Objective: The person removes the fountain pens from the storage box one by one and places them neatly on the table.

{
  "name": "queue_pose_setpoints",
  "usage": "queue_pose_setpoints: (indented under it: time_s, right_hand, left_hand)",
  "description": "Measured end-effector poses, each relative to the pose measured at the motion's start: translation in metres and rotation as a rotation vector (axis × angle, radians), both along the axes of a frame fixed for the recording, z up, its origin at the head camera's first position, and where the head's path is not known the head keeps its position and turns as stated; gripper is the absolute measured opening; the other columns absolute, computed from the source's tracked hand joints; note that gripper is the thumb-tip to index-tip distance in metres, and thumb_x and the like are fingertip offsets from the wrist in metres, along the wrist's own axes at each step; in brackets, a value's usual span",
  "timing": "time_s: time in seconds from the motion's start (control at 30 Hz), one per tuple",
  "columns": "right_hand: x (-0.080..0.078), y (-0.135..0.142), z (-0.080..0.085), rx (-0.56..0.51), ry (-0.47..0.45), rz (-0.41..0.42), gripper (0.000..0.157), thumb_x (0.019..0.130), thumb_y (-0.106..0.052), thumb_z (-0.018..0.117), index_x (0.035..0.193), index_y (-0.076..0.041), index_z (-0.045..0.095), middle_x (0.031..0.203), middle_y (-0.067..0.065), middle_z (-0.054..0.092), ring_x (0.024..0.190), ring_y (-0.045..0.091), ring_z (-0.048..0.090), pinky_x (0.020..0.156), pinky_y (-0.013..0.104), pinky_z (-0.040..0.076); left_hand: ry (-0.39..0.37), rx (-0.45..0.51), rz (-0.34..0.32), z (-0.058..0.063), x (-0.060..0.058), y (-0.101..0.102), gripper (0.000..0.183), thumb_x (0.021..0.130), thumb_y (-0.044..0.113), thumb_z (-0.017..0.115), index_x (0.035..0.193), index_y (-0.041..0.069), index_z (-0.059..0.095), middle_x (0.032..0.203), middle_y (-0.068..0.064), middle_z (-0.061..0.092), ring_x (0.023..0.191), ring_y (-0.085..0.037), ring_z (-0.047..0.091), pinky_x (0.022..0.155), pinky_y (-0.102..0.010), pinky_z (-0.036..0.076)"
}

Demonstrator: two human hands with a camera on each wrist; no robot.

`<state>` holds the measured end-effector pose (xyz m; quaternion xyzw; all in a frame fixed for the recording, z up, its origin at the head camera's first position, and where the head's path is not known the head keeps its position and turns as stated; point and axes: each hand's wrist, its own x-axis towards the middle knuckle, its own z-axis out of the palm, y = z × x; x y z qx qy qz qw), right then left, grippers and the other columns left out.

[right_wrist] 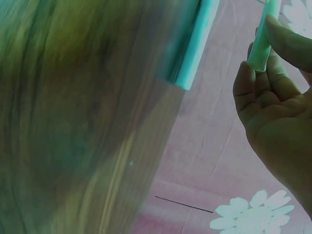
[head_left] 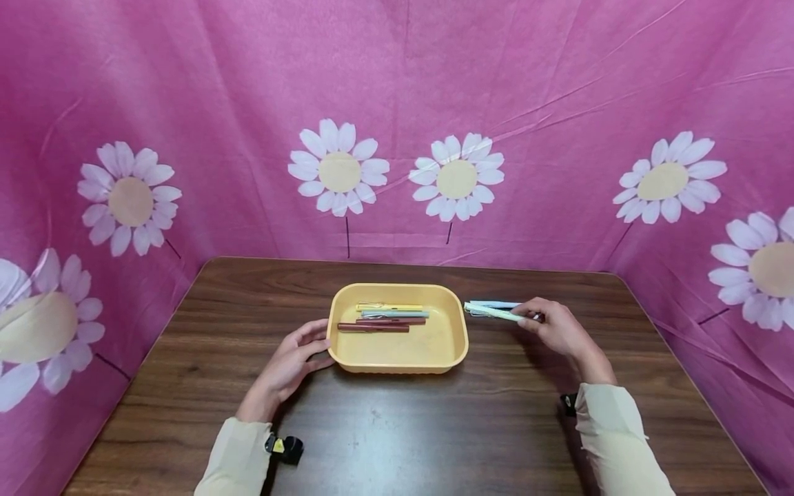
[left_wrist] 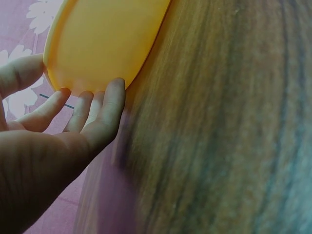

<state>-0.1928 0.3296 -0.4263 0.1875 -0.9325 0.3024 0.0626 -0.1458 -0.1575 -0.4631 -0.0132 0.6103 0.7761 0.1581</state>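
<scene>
"What's the right hand (head_left: 556,328) pinching?"
"A green pen (head_left: 497,313); a light blue pen (head_left: 501,304) lies just beside it."
"Left of that grip?"
"A yellow tray (head_left: 428,352), four pens (head_left: 397,315) inside. At its far end the left hand (head_left: 291,362) touches it, fingers loosely extended."

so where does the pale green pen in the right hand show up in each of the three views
Head: right of centre, the pale green pen is pinched in the right hand, beside the yellow tray.
Left wrist: not in it.
Right wrist: upper right, in the same hand, cut off by the top edge.
Shared landmark: the pink flowered cloth, seen in all three.
</scene>
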Motion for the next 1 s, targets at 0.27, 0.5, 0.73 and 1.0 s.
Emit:
queue_pose_setpoints:
  time_s: [0.27, 0.5, 0.73, 1.0]
  right_hand:
    - [-0.008, 0.008, -0.006, 0.049, -0.092, -0.002, 0.016, 0.088, 0.001, 0.074, 0.104, -0.003, 0.077, 0.102, 0.009, 0.072, 0.089, 0.023, 0.063, 0.077, 0.041, 0.054]
    - [-0.011, 0.014, -0.016, 0.058, -0.125, 0.008, 0.013, 0.089, 0.0, 0.074, 0.1, -0.004, 0.078, 0.095, 0.006, 0.072, 0.086, 0.018, 0.064, 0.076, 0.034, 0.054]
    - [-0.013, 0.015, -0.018, 0.094, -0.132, -0.02, 0.012, 0.089, 0.0, 0.074, 0.1, -0.003, 0.077, 0.095, 0.009, 0.072, 0.087, 0.022, 0.063, 0.078, 0.041, 0.053]
    - [-0.014, 0.016, -0.021, 0.119, -0.137, -0.051, 0.014, 0.089, 0.0, 0.074, 0.102, -0.003, 0.078, 0.096, 0.009, 0.071, 0.087, 0.022, 0.062, 0.078, 0.041, 0.052]
  left_hand:
    - [-0.003, -0.007, 0.0, 0.001, 0.0, 0.0, 0.05, 0.101, -0.001, 0.052, 0.148, -0.009, 0.037, 0.139, -0.031, 0.045, 0.114, -0.026, 0.059, 0.093, -0.04, 0.055]
    - [-0.004, -0.015, 0.002, 0.002, 0.001, 0.0, 0.051, 0.101, 0.0, 0.053, 0.148, -0.009, 0.037, 0.14, -0.031, 0.044, 0.115, -0.026, 0.059, 0.093, -0.04, 0.055]
    - [-0.01, -0.03, 0.002, 0.002, 0.001, 0.001, 0.05, 0.101, 0.001, 0.053, 0.149, -0.007, 0.038, 0.141, -0.03, 0.045, 0.117, -0.027, 0.058, 0.093, -0.039, 0.055]
    - [-0.008, -0.032, 0.0, 0.002, 0.0, 0.0, 0.049, 0.102, 0.001, 0.053, 0.148, -0.008, 0.039, 0.14, -0.029, 0.046, 0.116, -0.027, 0.058, 0.094, -0.04, 0.055]
